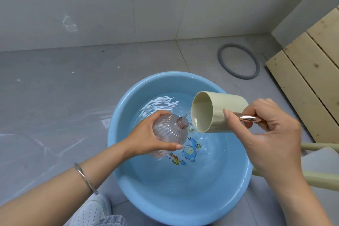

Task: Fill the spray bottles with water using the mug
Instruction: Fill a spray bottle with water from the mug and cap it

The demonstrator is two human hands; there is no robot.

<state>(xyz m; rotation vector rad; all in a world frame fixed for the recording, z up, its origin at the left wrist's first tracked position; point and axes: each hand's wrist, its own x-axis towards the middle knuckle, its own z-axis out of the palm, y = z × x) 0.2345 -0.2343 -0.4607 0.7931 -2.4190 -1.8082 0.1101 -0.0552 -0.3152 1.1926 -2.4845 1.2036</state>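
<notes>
We see the left hand (146, 137) wrapped round the spray bottle (170, 131), a clear, pinkish, ribbed one; the fingers curl over its far side and the thumb lies along its near side, so the hand is grasping the bottle's body; the bottle is tilted, its open threaded neck (183, 122) pointing up and to the right, and it hangs over the water inside the blue basin (117, 152); whether its base touches the water, we cannot tell.

The right hand (271, 134) grips the mug (220, 108) by its shiny copper-coloured handle (247, 118); the fingers are curled round the handle and the thumb presses against the mug's pale green wall; the mug is tipped almost onto its side, its mouth facing left, with its lower lip just beside the bottle's neck and slightly above it; water lies along the mug's lower inside wall, and a thin thread of it shows between the lip and the neck.

The two hands are thus near each other over the basin, the bottle left of the mug; the basin sits on a grey floor (55, 88), holds rippling water (157, 104) and bears a cartoon print (189, 149) on its bottom; a metal bangle (85, 178) circles the left wrist; a grey ring (238, 61) lies on the floor beyond the basin, pale wooden slats (311, 71) lean at the right, and a white perforated shoe (89, 211) shows at the lower edge.
</notes>
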